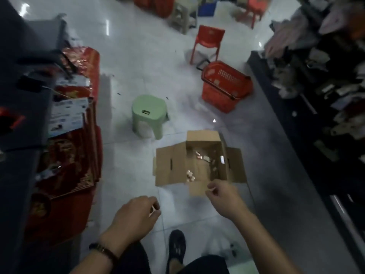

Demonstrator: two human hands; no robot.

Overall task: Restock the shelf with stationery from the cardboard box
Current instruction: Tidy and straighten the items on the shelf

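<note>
Standing over the cardboard box, set on the floor mid-aisle with flaps splayed outward, probably for free reach from above. Nearly emptied, to judge by the few small pale pieces of stationery scattered over its bottom. Reaching with the right hand above the near flap, fingers curled and thumb against forefinger; too blurred to say whether pinching anything. Holding the left hand nearer the body and clear of the box, fingers likewise curled, a pale sliver at the fingertips; impossible to call it item or glare. Flanked by a shelf of dark hanging goods to the right and red packets stacked to the left. Parked close by, likely for low-shelf work: a green stool and a red basket. Next, probably, stooping for the remaining pieces.
</note>
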